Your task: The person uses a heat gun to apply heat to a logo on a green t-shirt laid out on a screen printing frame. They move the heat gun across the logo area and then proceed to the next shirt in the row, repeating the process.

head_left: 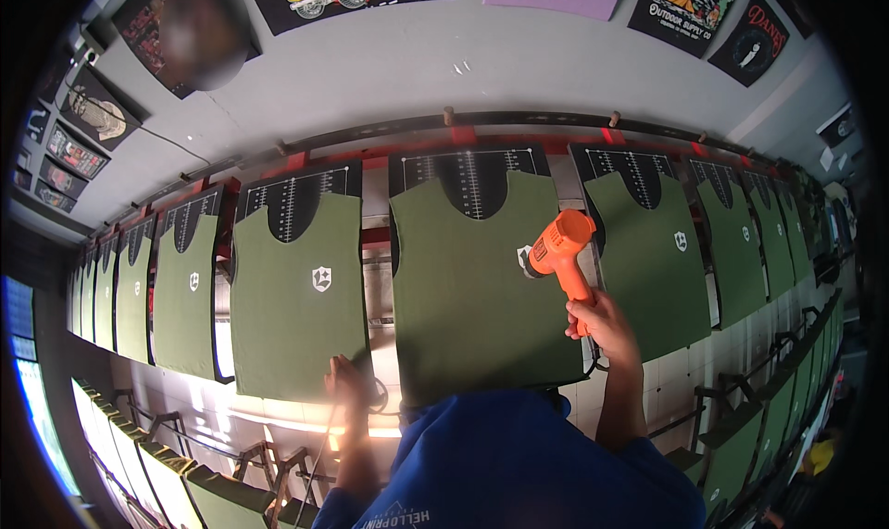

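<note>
In my right hand (602,323) is an orange hair dryer (567,251), gripped by its handle. Its dark nozzle points left, close over a white shield print (523,257) that it partly covers. That print is on a green shirt (472,297) stretched over a black board with white ruler marks (470,172). Beside the lower right edge of the neighbouring green shirt (287,334), my left hand (346,379) is closed around a thin dark cord (319,450). A loop of cord hangs just right of that hand.
More green shirts with white shield prints (194,282) lie on boards in a row to both sides. A dark rail (370,131) with wooden pegs runs behind them. Another row of boards (227,497) stands at the lower left, and one at the lower right.
</note>
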A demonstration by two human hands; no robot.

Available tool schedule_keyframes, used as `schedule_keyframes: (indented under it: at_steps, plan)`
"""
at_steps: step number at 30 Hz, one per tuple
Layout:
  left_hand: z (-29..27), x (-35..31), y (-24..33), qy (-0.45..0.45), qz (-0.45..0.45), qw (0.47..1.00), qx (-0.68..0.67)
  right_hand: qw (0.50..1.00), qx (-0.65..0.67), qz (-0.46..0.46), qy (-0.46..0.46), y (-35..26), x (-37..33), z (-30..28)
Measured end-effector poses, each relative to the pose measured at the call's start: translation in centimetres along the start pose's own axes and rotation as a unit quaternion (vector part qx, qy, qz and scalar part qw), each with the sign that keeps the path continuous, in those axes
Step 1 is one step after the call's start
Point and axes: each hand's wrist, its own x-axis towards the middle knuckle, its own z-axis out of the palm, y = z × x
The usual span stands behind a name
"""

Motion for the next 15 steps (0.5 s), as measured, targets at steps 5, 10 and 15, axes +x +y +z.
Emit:
schedule_keyframes:
  at_steps: [5,10,15]
  plan:
    - [-1.0,0.9,1.0,-0.089,-0.074,0.993,0.001,0.999,-0.031,-0.007,-0.011,0.2,-0.1,0.5]
    - [0.3,0.4,-0.3,-0.079,-0.090,0.993,-0.006,0.999,-0.033,0.000,-0.037,0.1,0.9,0.8]
    - [1.0,-0.1,-0.9,-0.054,-0.046,0.997,-0.011,0.999,-0.045,-0.002,-0.029,-0.9,1.6,2.2]
